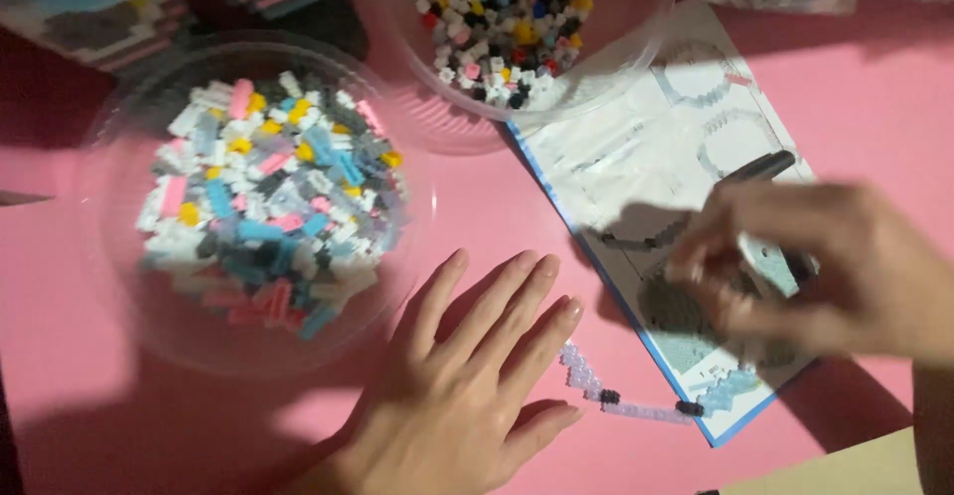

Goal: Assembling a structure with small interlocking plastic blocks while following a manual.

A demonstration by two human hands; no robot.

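Laid flat on the pink worktop point(865, 107), the left hand point(467, 386) is seen empty, fingers spread. Just right, a short lilac brick strip point(621, 396) has been joined; both bowls stay well stocked. Over the instruction sheet point(646, 157), the blurred right hand point(825, 266) is held; its grip cannot be told.

Left hand point(467, 386), right hand point(825, 266): bare, no rings, no sleeves visible.

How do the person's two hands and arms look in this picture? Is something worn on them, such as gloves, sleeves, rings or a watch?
Both hands are bare. The left hand shows no glove, ring or sleeve, and its nails are short and plain. The right hand is blurred; no glove or ring can be made out on it, and its forearm looks uncovered as far as the picture's edge. No watch or bracelet is in view.
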